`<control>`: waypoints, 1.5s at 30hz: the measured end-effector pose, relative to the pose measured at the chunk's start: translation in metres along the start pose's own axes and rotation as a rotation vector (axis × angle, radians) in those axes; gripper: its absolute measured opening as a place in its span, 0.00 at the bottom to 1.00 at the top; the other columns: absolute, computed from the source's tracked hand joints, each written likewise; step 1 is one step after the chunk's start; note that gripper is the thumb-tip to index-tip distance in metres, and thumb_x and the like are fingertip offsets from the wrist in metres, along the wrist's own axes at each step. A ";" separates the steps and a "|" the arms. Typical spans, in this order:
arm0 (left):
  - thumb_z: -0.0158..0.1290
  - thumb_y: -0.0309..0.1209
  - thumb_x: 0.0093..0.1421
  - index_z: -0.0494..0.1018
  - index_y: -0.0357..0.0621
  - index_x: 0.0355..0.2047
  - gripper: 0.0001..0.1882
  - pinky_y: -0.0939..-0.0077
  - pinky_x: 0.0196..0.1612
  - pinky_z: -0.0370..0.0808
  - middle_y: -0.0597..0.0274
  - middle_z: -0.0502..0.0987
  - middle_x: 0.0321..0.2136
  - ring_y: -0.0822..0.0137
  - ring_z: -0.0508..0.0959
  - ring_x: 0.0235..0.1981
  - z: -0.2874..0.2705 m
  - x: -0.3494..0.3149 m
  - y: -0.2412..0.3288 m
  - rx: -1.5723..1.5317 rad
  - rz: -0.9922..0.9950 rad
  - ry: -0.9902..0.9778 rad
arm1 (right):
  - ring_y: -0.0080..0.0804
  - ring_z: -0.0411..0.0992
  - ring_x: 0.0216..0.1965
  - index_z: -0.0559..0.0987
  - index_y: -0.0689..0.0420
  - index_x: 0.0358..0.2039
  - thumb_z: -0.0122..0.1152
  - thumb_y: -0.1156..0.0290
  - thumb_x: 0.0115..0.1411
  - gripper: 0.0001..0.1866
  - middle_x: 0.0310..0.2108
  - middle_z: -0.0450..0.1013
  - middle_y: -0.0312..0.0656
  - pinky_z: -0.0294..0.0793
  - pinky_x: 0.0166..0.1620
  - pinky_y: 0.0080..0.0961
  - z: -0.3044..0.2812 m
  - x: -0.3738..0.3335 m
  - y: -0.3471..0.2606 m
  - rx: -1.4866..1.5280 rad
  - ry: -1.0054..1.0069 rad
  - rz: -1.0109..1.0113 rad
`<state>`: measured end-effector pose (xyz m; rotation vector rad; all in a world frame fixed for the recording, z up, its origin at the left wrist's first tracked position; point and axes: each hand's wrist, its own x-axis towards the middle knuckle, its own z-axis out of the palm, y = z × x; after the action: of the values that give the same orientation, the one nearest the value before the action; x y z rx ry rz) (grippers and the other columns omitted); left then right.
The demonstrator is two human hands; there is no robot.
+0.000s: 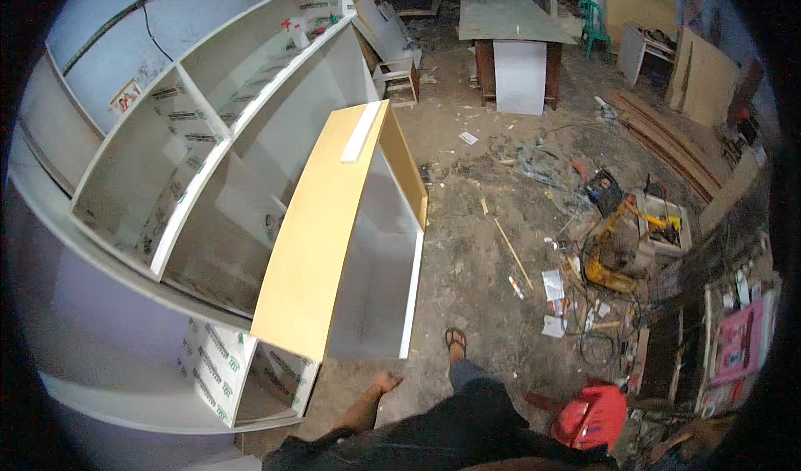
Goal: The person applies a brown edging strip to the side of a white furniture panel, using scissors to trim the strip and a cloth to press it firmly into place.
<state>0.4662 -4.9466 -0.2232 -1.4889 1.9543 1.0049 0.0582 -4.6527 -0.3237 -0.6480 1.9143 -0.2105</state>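
Observation:
My left hand (386,381) hangs low in front of my body, a little below the near end of a cabinet. Its fingers are loosely bent, part of them sticking out, and I see nothing in them. That cabinet is a long box with a yellow wood-tone panel (313,229) on top and a grey-white side (380,262). A white strip (360,133) lies on the panel's far end. Between hand and cabinet there is a gap. My right hand does not show.
A large white shelving frame (196,212) lies along the left wall. Cables, paper scraps and an orange-yellow tool (609,275) litter the floor at right. Close to me on the right is a red plastic object (591,417). A workbench (517,16) stands at the back, near a green chair (594,25).

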 end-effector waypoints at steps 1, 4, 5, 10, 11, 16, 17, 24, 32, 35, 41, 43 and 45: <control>0.55 0.52 0.55 0.79 0.35 0.33 0.27 0.58 0.43 0.73 0.43 0.80 0.36 0.48 0.79 0.40 -0.024 0.023 0.027 -0.101 -0.021 0.034 | 0.37 0.71 0.30 0.77 0.59 0.38 0.49 0.55 0.64 0.19 0.32 0.71 0.43 0.73 0.35 0.37 -0.022 0.039 -0.038 -0.038 0.002 -0.033; 0.58 0.52 0.54 0.72 0.35 0.41 0.30 0.56 0.41 0.72 0.41 0.77 0.35 0.46 0.77 0.38 -0.138 0.086 0.098 -0.188 0.207 0.354 | 0.34 0.72 0.27 0.78 0.60 0.35 0.51 0.54 0.64 0.20 0.27 0.72 0.41 0.74 0.33 0.36 -0.088 0.124 -0.146 0.015 0.107 -0.095; 0.60 0.51 0.54 0.70 0.36 0.43 0.30 0.58 0.39 0.73 0.43 0.76 0.33 0.48 0.78 0.35 -0.170 0.100 0.124 -0.333 0.348 0.510 | 0.33 0.72 0.26 0.78 0.60 0.34 0.51 0.54 0.64 0.20 0.26 0.72 0.41 0.74 0.32 0.35 -0.124 0.152 -0.171 -0.004 0.164 -0.096; 0.53 0.50 0.61 0.72 0.39 0.29 0.23 0.69 0.32 0.71 0.59 0.75 0.22 0.67 0.73 0.25 -0.359 0.199 0.267 -0.671 0.626 0.414 | 0.28 0.70 0.19 0.78 0.62 0.29 0.55 0.53 0.63 0.21 0.19 0.73 0.38 0.73 0.27 0.31 -0.411 0.302 -0.295 0.157 0.812 -0.370; 0.51 0.50 0.63 0.73 0.40 0.25 0.24 0.68 0.31 0.71 0.61 0.75 0.20 0.68 0.72 0.24 -0.374 0.231 0.270 -0.728 0.682 0.392 | 0.26 0.68 0.18 0.77 0.62 0.27 0.56 0.54 0.62 0.21 0.18 0.72 0.37 0.71 0.26 0.28 -0.458 0.321 -0.353 0.175 0.860 -0.517; 0.52 0.47 0.63 0.75 0.38 0.28 0.21 0.71 0.36 0.72 0.57 0.78 0.28 0.69 0.75 0.27 -0.511 0.334 0.293 -0.635 0.544 0.481 | 0.24 0.61 0.17 0.70 0.61 0.17 0.58 0.53 0.62 0.25 0.17 0.67 0.36 0.64 0.24 0.27 -0.507 0.373 -0.575 0.320 0.576 -0.616; 0.55 0.46 0.61 0.72 0.39 0.35 0.20 0.71 0.35 0.72 0.58 0.77 0.31 0.69 0.75 0.29 -0.544 0.370 0.328 -0.659 0.641 0.495 | 0.27 0.65 0.19 0.72 0.61 0.16 0.57 0.52 0.61 0.26 0.19 0.70 0.38 0.66 0.26 0.31 -0.512 0.416 -0.546 0.357 0.757 -0.821; 0.60 0.41 0.58 0.59 0.42 0.59 0.34 0.74 0.41 0.73 0.59 0.73 0.42 0.71 0.74 0.37 -0.845 0.499 0.459 -0.861 0.810 0.581 | 0.43 0.75 0.30 0.80 0.58 0.32 0.56 0.59 0.60 0.14 0.25 0.76 0.49 0.74 0.37 0.39 -0.504 0.513 -0.534 -0.016 0.031 0.040; 0.51 0.42 0.66 0.73 0.39 0.47 0.18 0.74 0.41 0.75 0.62 0.77 0.37 0.70 0.76 0.37 -1.146 0.647 0.461 -1.065 0.642 1.047 | 0.50 0.74 0.35 0.77 0.57 0.38 0.56 0.56 0.61 0.16 0.32 0.76 0.52 0.73 0.40 0.43 -0.666 0.717 -0.706 -0.031 -0.070 -0.024; 0.50 0.48 0.65 0.73 0.36 0.47 0.24 0.77 0.35 0.73 0.60 0.78 0.35 0.74 0.74 0.30 -1.225 0.690 0.443 -1.194 0.496 1.164 | 0.52 0.74 0.37 0.76 0.56 0.40 0.56 0.54 0.61 0.18 0.34 0.75 0.53 0.73 0.42 0.44 -0.748 0.802 -0.788 -0.151 -0.074 -0.185; 0.52 0.51 0.63 0.70 0.34 0.48 0.29 0.71 0.41 0.78 0.53 0.79 0.35 0.66 0.79 0.34 -1.461 0.729 0.413 -1.195 0.476 1.307 | 0.56 0.74 0.41 0.74 0.56 0.46 0.57 0.52 0.60 0.22 0.39 0.76 0.54 0.73 0.44 0.45 -0.952 0.997 -1.025 -0.440 0.394 -0.686; 0.55 0.50 0.61 0.71 0.33 0.48 0.29 0.70 0.41 0.77 0.52 0.80 0.34 0.62 0.81 0.34 -1.502 0.735 0.342 -0.984 0.287 1.522 | 0.55 0.73 0.44 0.74 0.55 0.46 0.58 0.55 0.61 0.20 0.43 0.74 0.54 0.72 0.46 0.45 -0.953 1.007 -1.160 -0.393 0.264 -0.796; 0.58 0.46 0.59 0.72 0.34 0.47 0.28 0.69 0.41 0.76 0.50 0.81 0.36 0.59 0.81 0.36 -1.549 0.746 0.298 -0.410 -0.073 1.572 | 0.52 0.73 0.43 0.74 0.56 0.47 0.57 0.58 0.62 0.18 0.43 0.74 0.53 0.72 0.46 0.43 -0.954 1.033 -1.234 -0.263 0.231 -0.795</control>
<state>0.0506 -6.5735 0.2499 -3.1021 2.5512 -0.0310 -0.6792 -6.3690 -0.2099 -1.6082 1.8191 -0.5546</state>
